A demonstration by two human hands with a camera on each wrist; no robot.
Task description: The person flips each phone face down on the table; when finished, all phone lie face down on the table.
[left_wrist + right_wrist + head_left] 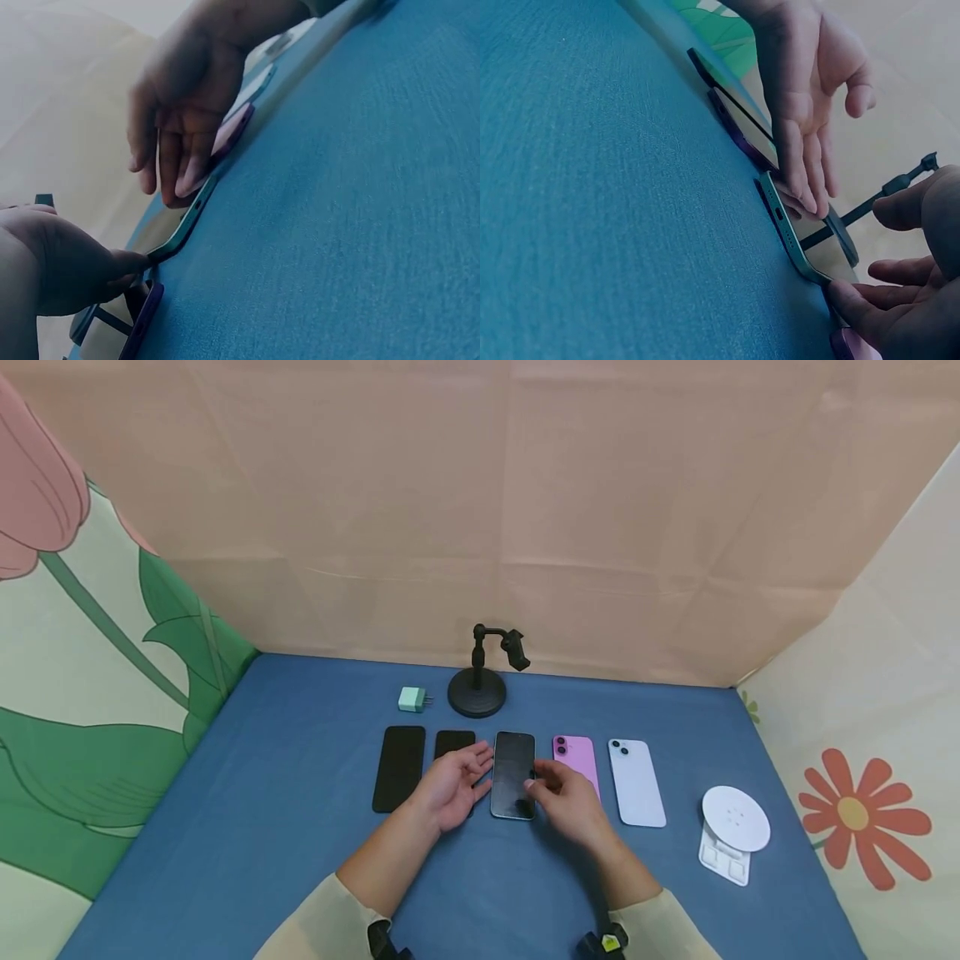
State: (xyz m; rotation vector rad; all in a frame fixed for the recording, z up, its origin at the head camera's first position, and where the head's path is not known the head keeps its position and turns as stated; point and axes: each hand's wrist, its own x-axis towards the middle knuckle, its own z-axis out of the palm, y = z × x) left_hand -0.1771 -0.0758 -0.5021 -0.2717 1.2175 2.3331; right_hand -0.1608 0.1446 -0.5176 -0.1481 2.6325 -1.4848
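Your left hand point(453, 783) has its grip wide, relaxed fingers at the left edge of the middle phone point(512, 764). Your right hand point(572, 800) has its grip loosely parted, fingertips at the right edge. That phone is face up on the table point(300, 777), between a black phone point(453, 741) and a pink phone point(577, 757).

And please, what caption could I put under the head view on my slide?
A left hand and right hand flank a dark-screened rectangular phone midway along a row of five on blue cloth.
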